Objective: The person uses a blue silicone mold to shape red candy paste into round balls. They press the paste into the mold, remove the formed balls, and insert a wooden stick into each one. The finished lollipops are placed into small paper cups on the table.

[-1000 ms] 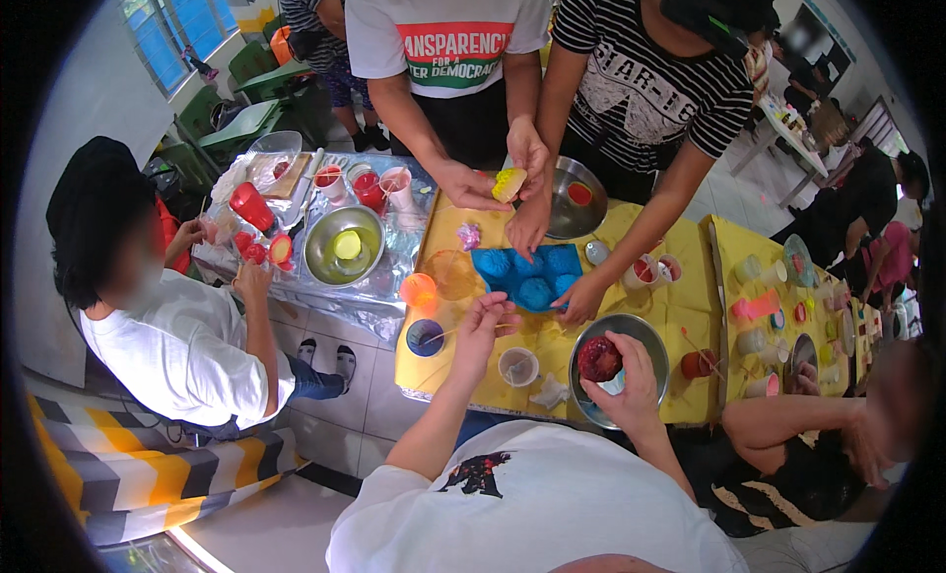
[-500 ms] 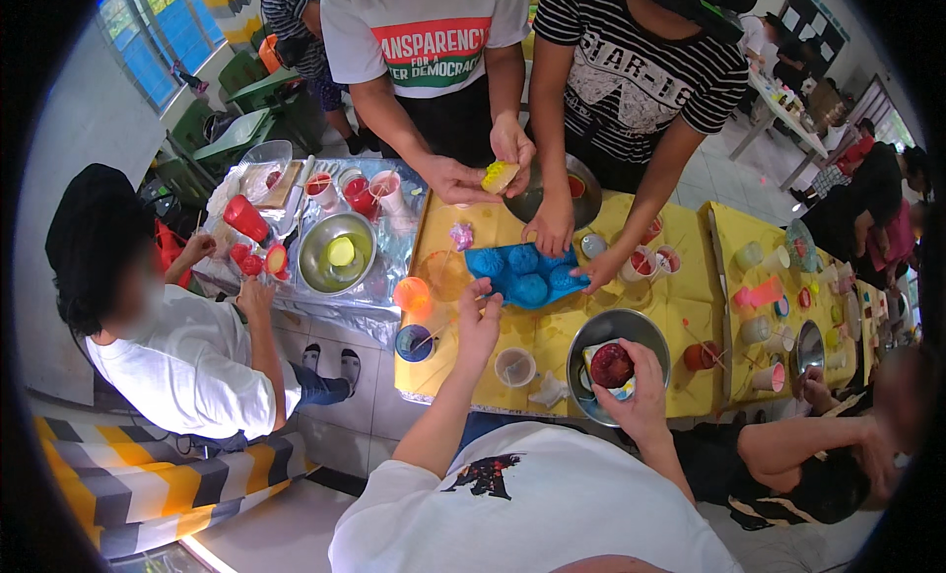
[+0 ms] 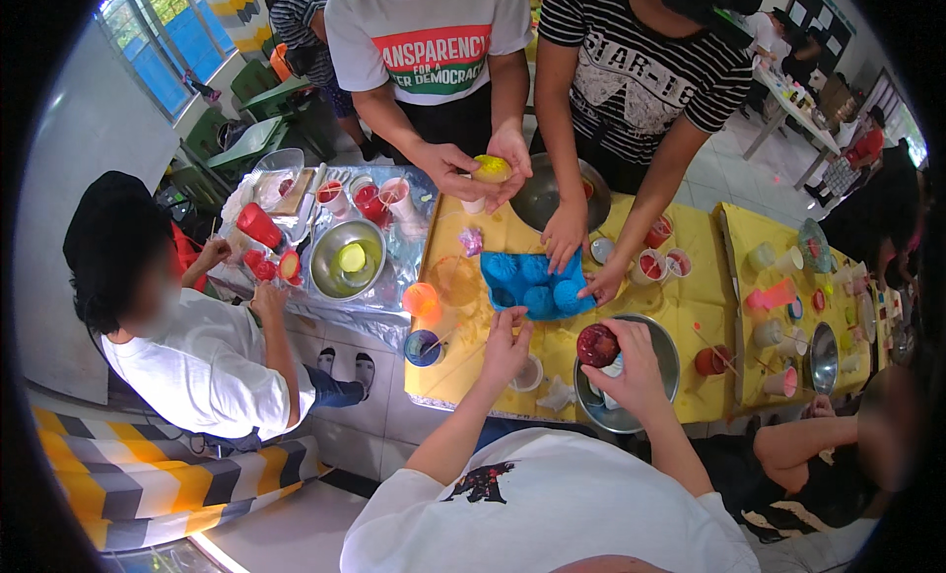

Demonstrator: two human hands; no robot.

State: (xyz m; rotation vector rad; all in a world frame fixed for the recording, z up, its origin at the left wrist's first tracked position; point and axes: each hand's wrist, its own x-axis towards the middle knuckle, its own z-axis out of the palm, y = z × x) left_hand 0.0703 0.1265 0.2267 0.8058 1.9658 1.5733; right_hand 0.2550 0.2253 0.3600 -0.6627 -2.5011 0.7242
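While the yellow table (image 3: 690, 307) is crowded with cups and bowls, the person's right hand (image 3: 631, 361) is curled around a dark red ball (image 3: 597, 344) above a metal bowl (image 3: 660, 351). The left hand (image 3: 506, 344) rests open by the blue tray (image 3: 532, 285), holding nothing. That ball looks small, light, wet with paint and probably slippery; cradling it in the fingers seems safest.

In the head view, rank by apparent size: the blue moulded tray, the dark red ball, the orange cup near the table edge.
1. blue moulded tray, clearly largest.
2. dark red ball, in the right hand.
3. orange cup.
Ball and cup look close; ranking unsure.
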